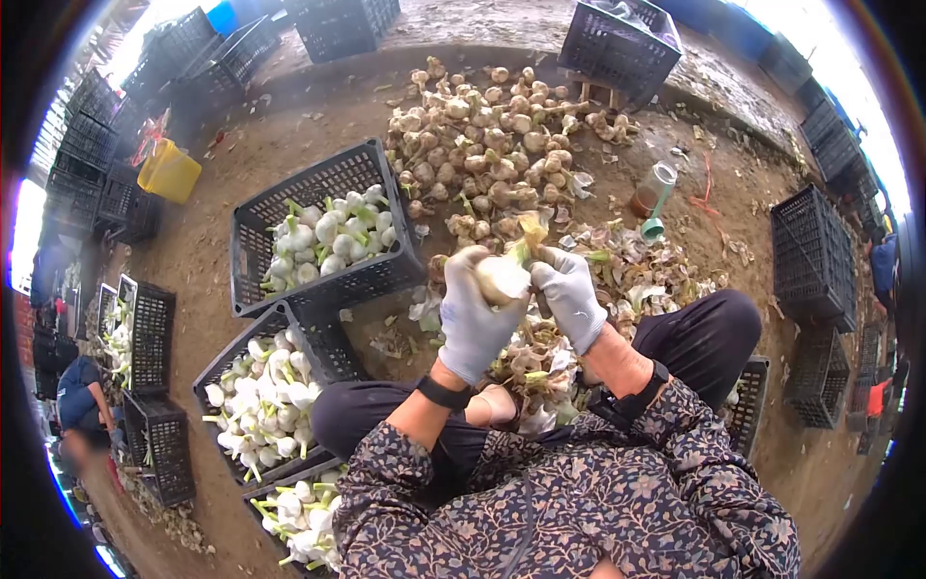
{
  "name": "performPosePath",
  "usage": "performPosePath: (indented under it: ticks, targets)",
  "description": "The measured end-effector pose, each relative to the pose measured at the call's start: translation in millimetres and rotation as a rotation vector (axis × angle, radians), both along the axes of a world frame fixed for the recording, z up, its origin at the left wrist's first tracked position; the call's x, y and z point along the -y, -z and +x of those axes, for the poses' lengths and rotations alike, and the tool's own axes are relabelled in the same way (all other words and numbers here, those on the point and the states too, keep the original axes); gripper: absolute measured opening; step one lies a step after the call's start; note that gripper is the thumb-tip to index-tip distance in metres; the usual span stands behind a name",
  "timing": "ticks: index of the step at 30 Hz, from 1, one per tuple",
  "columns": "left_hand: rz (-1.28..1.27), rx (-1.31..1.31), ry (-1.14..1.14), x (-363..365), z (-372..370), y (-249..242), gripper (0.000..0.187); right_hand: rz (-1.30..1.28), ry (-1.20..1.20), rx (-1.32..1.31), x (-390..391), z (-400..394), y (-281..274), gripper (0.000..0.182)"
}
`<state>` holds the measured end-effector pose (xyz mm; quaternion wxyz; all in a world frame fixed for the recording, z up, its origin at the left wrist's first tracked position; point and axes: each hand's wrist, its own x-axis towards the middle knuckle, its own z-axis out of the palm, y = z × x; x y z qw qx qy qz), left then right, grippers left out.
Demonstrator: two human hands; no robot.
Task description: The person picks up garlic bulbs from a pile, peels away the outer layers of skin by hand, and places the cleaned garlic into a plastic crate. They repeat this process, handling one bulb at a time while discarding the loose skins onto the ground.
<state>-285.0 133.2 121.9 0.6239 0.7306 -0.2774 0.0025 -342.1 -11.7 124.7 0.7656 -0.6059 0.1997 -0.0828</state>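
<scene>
Gripping garlic bulb (503, 280) in curled left hand (471, 320), mid-view; brown pile (497, 145) at twelve o'clock, crate (357, 284) near ten. Pinching papery skin (531, 232) with closed right hand (572, 295). Best to cradle firmly without squeezing, peel gently away from bulb.

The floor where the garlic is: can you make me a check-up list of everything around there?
Surface: brown dirt floor, messy with scraps.
Job's things: large white garlic bulb in the hands; brownish garlic heap ahead; white garlic bulbs in black plastic crates.
Clutter: dry peelings; clear container of brown liquid.
Grip: gloved left hand holds the bulb; gloved right hand pinches near its yellowish top.
Cables: nothing seen.
Surroundings: yellow plastic bucket; person in blue top, left.
</scene>
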Motion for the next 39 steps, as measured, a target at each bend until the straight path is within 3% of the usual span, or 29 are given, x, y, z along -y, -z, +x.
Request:
performPosePath:
  ticks: [2, 3, 6, 7, 10, 11, 12, 14, 15, 16, 18, 20, 22, 27, 30, 31, 35, 38, 39]
  targets:
    - [-0.416, -1.013, 0.319, -8.6, 8.8, -0.6, 0.04, -0.074, -0.01, 0.036, -2.2, -5.2, -9.7, 0.016]
    - [-0.579, -1.394, 0.429, -11.2, 15.6, 4.9, 0.051, -0.003, -0.031, 0.053, -7.4, -7.0, -17.3, 0.017]
    - [-0.691, -1.349, 0.552, -10.2, 3.2, 11.1, 0.059, -0.105, -0.057, 0.116, -13.8, -9.6, -17.0, 0.018]
    - [-0.682, -1.349, 0.474, -8.9, 2.2, 2.9, 0.06, -0.532, -0.048, 0.311, -7.7, -6.0, -0.3, 0.021]
    - [-0.884, -1.219, 0.434, -19.0, 13.1, 2.1, 0.06, -1.329, 0.199, 0.208, 51.4, 0.2, 22.8, 0.025]
    - [-0.961, -1.186, 0.342, -24.0, 16.8, -9.5, 0.059, -0.976, 0.168, -0.035, 80.2, -0.1, 22.0, 0.033]
    - [-0.869, -1.031, 0.438, -37.3, 29.7, 5.6, 0.057, -0.614, 0.129, -0.259, 103.3, -1.0, 21.6, 0.044]
    - [-0.867, -0.854, 0.311, -41.9, 31.2, -2.0, 0.052, -1.502, -0.121, -0.381, 107.9, -14.6, 37.9, 0.065]
    - [-0.793, -0.752, 0.227, -40.1, 27.0, -9.1, 0.054, -1.476, -0.249, -0.402, 98.8, -20.8, 27.6, 0.085]
    - [-0.718, -0.652, 0.146, -33.0, 19.8, -18.4, 0.058, -1.187, -0.348, -0.449, 76.2, -20.7, -12.3, 0.076]
    - [-0.634, -0.425, 0.052, -21.8, 12.7, -18.0, 0.076, -0.565, -0.205, -0.073, 54.3, -17.6, -5.3, 0.057]
    - [-0.334, 0.023, -0.07, -14.2, 10.5, -6.6, 0.075, -0.213, -0.27, -0.027, 22.9, -14.0, -35.1, 0.04]
    - [-0.124, 0.417, -0.192, -13.0, 13.6, -1.8, 0.067, 0.027, -0.285, 0.024, 4.7, -10.6, -57.1, 0.04]
    - [0.168, 0.689, -0.202, -13.8, 4.8, -3.7, 0.068, 0.102, -0.208, -0.013, -5.7, 1.0, -43.7, 0.026]
    - [0.141, 0.683, -0.185, -13.3, 3.9, -1.2, 0.067, 0.118, -0.11, 0.018, -7.6, -0.6, -35.8, 0.02]
    - [0.14, 0.674, -0.178, -12.1, 3.1, 0.1, 0.067, 0.061, -0.072, 0.033, -10.1, 0.3, -35.1, 0.013]
    - [0.209, 0.648, -0.127, -8.4, 0.1, -1.0, 0.067, -0.291, 0.005, 0.098, -8.3, 4.0, -11.2, 0.014]
    - [-0.163, -0.091, 0.033, -1.7, -4.8, 18.0, 0.067, -0.607, 0.059, 0.131, -3.0, 3.5, 7.1, 0.017]
    - [-0.458, -0.464, 0.11, 3.5, -11.7, -0.6, 0.056, -0.685, 0.063, 0.142, -1.7, 2.5, 8.8, 0.019]
